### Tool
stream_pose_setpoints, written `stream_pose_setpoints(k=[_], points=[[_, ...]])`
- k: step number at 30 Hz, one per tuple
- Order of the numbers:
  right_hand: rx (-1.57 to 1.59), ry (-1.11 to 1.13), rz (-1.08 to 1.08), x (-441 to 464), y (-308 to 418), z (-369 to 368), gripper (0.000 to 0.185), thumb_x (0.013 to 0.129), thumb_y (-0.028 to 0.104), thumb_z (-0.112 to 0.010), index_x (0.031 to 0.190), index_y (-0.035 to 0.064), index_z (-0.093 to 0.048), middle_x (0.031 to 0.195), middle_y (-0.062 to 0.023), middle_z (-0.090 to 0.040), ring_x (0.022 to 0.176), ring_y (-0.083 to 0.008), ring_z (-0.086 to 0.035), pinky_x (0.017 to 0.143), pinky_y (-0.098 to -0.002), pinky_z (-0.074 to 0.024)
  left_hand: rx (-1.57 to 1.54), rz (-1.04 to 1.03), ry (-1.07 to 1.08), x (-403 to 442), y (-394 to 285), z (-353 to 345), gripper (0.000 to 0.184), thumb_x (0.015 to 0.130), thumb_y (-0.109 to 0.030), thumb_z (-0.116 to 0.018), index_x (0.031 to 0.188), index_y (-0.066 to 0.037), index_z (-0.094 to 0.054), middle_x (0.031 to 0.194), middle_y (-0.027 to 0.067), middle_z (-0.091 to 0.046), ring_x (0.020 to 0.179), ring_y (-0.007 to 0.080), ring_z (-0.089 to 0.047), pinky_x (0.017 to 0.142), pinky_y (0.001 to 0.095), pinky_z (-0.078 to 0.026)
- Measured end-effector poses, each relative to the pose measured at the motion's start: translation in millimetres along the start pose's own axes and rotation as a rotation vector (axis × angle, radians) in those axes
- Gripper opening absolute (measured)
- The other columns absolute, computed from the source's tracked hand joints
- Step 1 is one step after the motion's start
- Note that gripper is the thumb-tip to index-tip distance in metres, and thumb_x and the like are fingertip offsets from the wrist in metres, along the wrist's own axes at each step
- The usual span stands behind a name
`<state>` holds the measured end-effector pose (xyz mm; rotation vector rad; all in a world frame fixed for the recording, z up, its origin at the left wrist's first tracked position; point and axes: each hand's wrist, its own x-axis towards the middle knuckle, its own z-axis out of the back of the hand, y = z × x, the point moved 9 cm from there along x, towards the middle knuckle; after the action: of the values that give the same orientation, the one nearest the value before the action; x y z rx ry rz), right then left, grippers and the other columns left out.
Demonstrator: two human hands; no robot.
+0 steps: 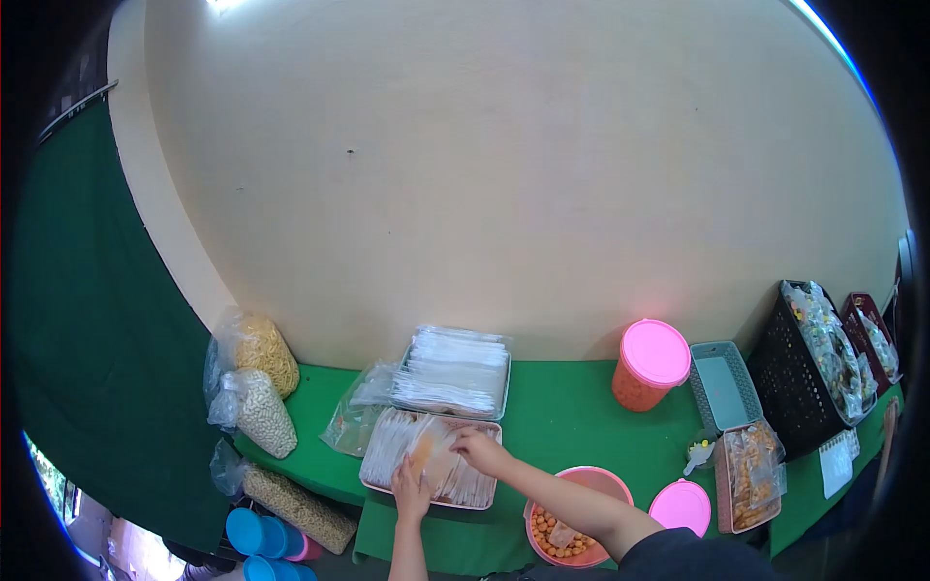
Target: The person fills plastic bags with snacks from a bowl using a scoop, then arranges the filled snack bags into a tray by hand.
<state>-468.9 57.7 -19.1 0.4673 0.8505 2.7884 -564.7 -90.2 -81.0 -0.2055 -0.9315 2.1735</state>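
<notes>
Bare hands (412,492) pinching a thin, flat packet (422,453), pinkish rectangular tray (364,474) beneath

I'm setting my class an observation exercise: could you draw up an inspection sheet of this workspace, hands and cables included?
Surface: green-covered table.
Job's things: thin pale packets in the nearer tray; more packets in the tray behind.
Clutter: open pink tub with round orange pieces, loose pink lid, lidded container, black basket.
Hands: left hand and right hand over the nearer tray; grip unclear.
Cables: nothing seen.
Surroundings: wall, green curtain, filled plastic bags at left.
</notes>
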Motion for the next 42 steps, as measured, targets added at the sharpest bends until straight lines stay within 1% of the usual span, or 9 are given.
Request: stream_pose_setpoints(k=[5, 7, 10, 15, 18, 23, 33, 37, 42], points=[[0.389, -0.482, 0.101, -70, 67, 134, 0.027, 0.073, -0.007, -0.062, 0.097, 0.0047, -0.067, 0.103, -0.0105, -0.061, 0.096, -0.0271, -0.060, 0.082, -0.0333, -0.0494, -0.548, 0.111, 0.033, -2, -6, 10, 0.061, 0.093, -0.039, -0.048, 0.140, -0.004, -0.029, 0.130, 0.0169, -0.049, 0.120, 0.0303, -0.046, 0.101, 0.0395, -0.036], [0.384, -0.442, 0.153, -105, 88, 144, 0.032, 0.073, -0.008, -0.062, 0.101, 0.0064, -0.067, 0.107, -0.0097, -0.060, 0.100, -0.0262, -0.059, 0.083, -0.0331, -0.0490, -1.537, 0.175, 0.344, -20, -65, -10, 0.066, 0.093, -0.040, -0.050, 0.142, -0.005, -0.025, 0.124, 0.0194, -0.053, 0.114, 0.0281, -0.051, 0.098, 0.0412, -0.039], [0.332, -0.341, 0.210, -149, 106, 136, 0.040, 0.072, -0.009, -0.061, 0.107, 0.0096, -0.066, 0.112, -0.0094, -0.057, 0.102, -0.0254, -0.058, 0.084, -0.0327, -0.0487, -1.848, 0.226, 0.582, -49, -172, 9, 0.069, 0.091, -0.025, -0.058, 0.144, -0.004, -0.019, 0.110, 0.0188, -0.061, 0.104, 0.0249, -0.058, 0.092, 0.0384, -0.045], [0.097, -0.437, 0.084, -194, 116, 160, 0.046, 0.070, -0.012, -0.057, 0.110, 0.0096, -0.064, 0.112, -0.0127, -0.054, 0.096, -0.0258, -0.058, 0.080, -0.0329, -0.0489, -1.412, 0.103, 0.430, -49, -203, 11, 0.084, 0.077, 0.006, -0.068, 0.144, -0.003, -0.018, 0.086, 0.0115, -0.068, 0.083, 0.0166, -0.064, 0.079, 0.0291, -0.051], [0.089, -0.807, -0.155, -230, 101, 207, 0.033, 0.073, -0.009, -0.055, 0.103, 0.0033, -0.062, 0.103, -0.0139, -0.055, 0.086, -0.0239, -0.056, 0.075, -0.0333, -0.0469, -1.199, 0.041, 0.356, -54, -209, 13, 0.065, 0.075, 0.002, -0.072, 0.133, -0.001, -0.042, 0.081, 0.0106, -0.067, 0.080, 0.0146, -0.063, 0.074, 0.0278, -0.051], [0.348, -0.744, -0.246, -242, 106, 196, 0.017, 0.083, 0.009, -0.061, 0.099, 0.0027, -0.059, 0.088, -0.0092, -0.057, 0.081, -0.0185, -0.055, 0.074, -0.0298, -0.0444, -0.739, -0.292, 0.160, -83, -253, 28, 0.024, 0.071, 0.003, -0.074, 0.092, 0.001, -0.063, 0.077, 0.0049, -0.065, 0.073, 0.0085, -0.061, 0.066, 0.0253, -0.050], [0.784, -0.518, -0.488, -240, 87, 147, 0.019, 0.081, 0.014, -0.063, 0.090, 0.0007, -0.053, 0.073, -0.0014, -0.053, 0.066, -0.0084, -0.052, 0.066, -0.0263, -0.0448, -0.242, -0.864, 0.183, -124, -326, 33, 0.062, 0.063, -0.006, -0.072, 0.122, -0.010, -0.051, 0.122, 0.0101, -0.053, 0.111, 0.0282, -0.052, 0.106, 0.0485, -0.031], [0.474, -0.342, -0.480, -238, 93, 150, 0.012, 0.082, 0.009, -0.060, 0.082, -0.0023, -0.057, 0.065, -0.0035, -0.056, 0.062, -0.0063, -0.052, 0.057, -0.0244, -0.0438, -0.302, -0.926, 0.311, -132, -320, 19, 0.073, 0.064, -0.010, -0.074, 0.130, -0.012, -0.042, 0.126, 0.0111, -0.049, 0.114, 0.0306, -0.050, 0.108, 0.0528, -0.024], [0.537, -0.420, -0.599, -248, 87, 160, 0.014, 0.086, 0.011, -0.055, 0.082, -0.0032, -0.058, 0.062, -0.0055, -0.054, 0.059, -0.0088, -0.050, 0.059, -0.0257, -0.0416, -0.435, -0.866, 0.268, -125, -307, 16, 0.051, 0.065, -0.012, -0.076, 0.111, -0.008, -0.054, 0.106, 0.0110, -0.058, 0.102, 0.0299, -0.057, 0.101, 0.0469, -0.037]])
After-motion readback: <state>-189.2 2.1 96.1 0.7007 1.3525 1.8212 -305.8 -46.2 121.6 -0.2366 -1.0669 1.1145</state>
